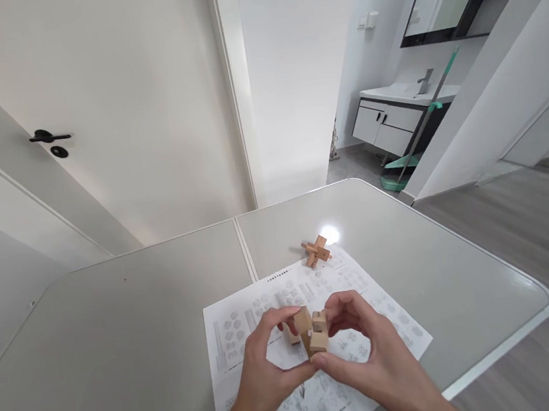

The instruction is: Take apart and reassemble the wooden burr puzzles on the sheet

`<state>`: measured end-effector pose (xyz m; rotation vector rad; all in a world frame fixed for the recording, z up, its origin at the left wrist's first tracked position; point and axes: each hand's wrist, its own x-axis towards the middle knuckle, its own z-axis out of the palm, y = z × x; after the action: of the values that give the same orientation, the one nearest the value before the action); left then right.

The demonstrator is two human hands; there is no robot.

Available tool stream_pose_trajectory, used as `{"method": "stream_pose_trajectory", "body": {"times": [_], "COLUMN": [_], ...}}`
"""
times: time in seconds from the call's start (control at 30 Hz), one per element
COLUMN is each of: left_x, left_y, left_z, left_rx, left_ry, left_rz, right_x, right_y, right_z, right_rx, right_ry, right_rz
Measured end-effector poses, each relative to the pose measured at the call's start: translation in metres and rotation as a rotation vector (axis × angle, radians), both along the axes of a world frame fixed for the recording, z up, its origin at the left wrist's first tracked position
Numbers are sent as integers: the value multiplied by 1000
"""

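Note:
Both my hands meet over a printed instruction sheet [248,315] and pinch a small wooden block puzzle [311,331] between them. My left hand [265,370] grips its left side with thumb and fingertips. My right hand [367,347] curls round its right side. The puzzle is several pale interlocked wooden bars, held just above the paper. A second wooden puzzle [317,251], cross-shaped and darker, lies on the sheet's far edge, well beyond both hands.
The sheet lies on a grey table [120,338] with a seam down its middle and a rounded right edge. Behind stand a white door with a black handle [48,136], and a bathroom vanity [388,118] with a mop [416,135].

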<state>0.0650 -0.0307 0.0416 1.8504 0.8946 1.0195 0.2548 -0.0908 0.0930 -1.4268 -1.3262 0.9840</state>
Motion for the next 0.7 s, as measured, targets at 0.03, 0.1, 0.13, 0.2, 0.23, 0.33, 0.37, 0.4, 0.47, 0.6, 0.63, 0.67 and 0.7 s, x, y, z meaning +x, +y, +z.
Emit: {"method": "stream_pose_trajectory", "body": {"times": [0.03,0.1,0.13,0.2,0.23,0.33,0.37,0.4,0.47,0.6,0.63,0.67,0.7], "left_x": [0,0,1,2,2,4,4,5,4,4,5,6,8], "left_y": [0,-1,-1,-1,-1,-2,-3,-3,-5,-10,-11,-12,-13], "left_z": [0,-1,-1,-2,-2,-3,-4,-4,-5,-6,-7,-8,-9], "left_rx": [39,102,127,162,172,188,191,191,176,8,-68,-149,-226], "left_ry": [16,37,40,31,22,3,1,0,4,-1,-22,-57,-107], "left_rz": [-6,-29,-40,-55,-57,-41,-36,-34,-43,-58,-52,-47,-45], "right_x": [0,0,1,1,2,2,2,3,4,6,6,5,5], "right_y": [0,1,1,1,1,2,2,2,2,3,3,3,4], "right_z": [0,0,-1,-1,-1,0,0,1,1,2,1,1,1], "right_rx": [-12,-37,-48,-61,-68,-96,-105,-115,-138,-190,-193,-189,-181], "right_ry": [-1,2,5,16,24,61,76,88,106,133,135,134,132], "right_rz": [2,8,12,21,29,50,57,64,83,115,118,122,127]}}
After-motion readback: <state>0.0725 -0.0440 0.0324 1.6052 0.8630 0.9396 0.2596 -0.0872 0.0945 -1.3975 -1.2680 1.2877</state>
